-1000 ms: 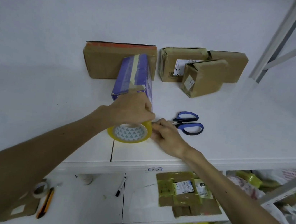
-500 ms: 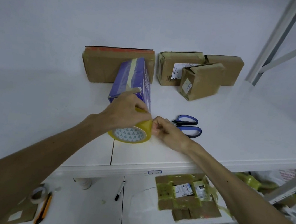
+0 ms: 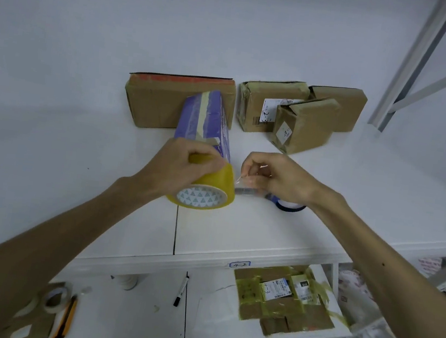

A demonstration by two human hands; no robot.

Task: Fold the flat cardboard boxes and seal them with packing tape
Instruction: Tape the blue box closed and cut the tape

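Tape roll, a fat ring of glossy, yellowish see-through film on a white core printed with small triangles, is gripped by the left hand, whose fingers curl over its top rim. It is tilted over a smooth white shelf; whether it touches the shelf cannot be told. The right hand, slightly to the right, pinches the tape end, a thin clear strip drawn off the roll's side. The hands are apart, joined only by that strip. Under the right hand lie scissors, with metal blades toward the roll and a blue loop handle. Just beyond the left hand lies a purple box, long and rectangular, with a pale strip along its top. Behind it is a long box of plain brown cardboard. Beyond the right hand sit three brown parcels in wrinkled, shiny tape with white labels. Below the hands, a lower shelf holds flat cardboard crossed with yellowish tape, a black marker and an orange knife.
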